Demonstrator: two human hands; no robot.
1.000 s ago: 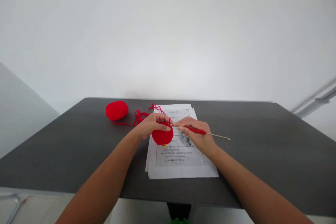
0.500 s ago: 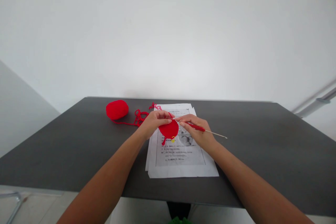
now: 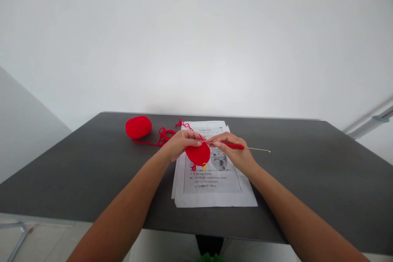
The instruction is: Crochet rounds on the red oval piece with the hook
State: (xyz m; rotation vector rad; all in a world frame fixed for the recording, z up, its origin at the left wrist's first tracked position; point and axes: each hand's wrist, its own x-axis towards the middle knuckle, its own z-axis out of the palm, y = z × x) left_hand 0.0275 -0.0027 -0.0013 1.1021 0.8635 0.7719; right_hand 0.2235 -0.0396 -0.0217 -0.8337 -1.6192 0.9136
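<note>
My left hand [image 3: 183,143] pinches the upper edge of a round red crochet piece [image 3: 198,154], its fingers closed. A yellow stitch marker [image 3: 204,166] and a short red yarn tail [image 3: 193,167] hang from the lower edge of the piece. In my right hand [image 3: 232,147] is a crochet hook [image 3: 236,146] with a red grip and thin metal ends, one end pointing right. Its other end meets the crochet piece at the left fingertips. A strand of red yarn rises over the left fingers there; the exact stitch is too small to make out.
Printed sheets of paper [image 3: 215,196] lie beneath both hands on the dark table [image 3: 307,172]. To the left rests a red yarn ball [image 3: 138,127], its strand leading to a loose tangle of yarn [image 3: 166,135] beside my left hand. A white wall [image 3: 196,41] stands behind the table.
The crochet hook has turned closer to level, its free end swinging slightly up and right. The crochet piece has tilted a little, and its stitch marker and tail hang slightly shifted.
</note>
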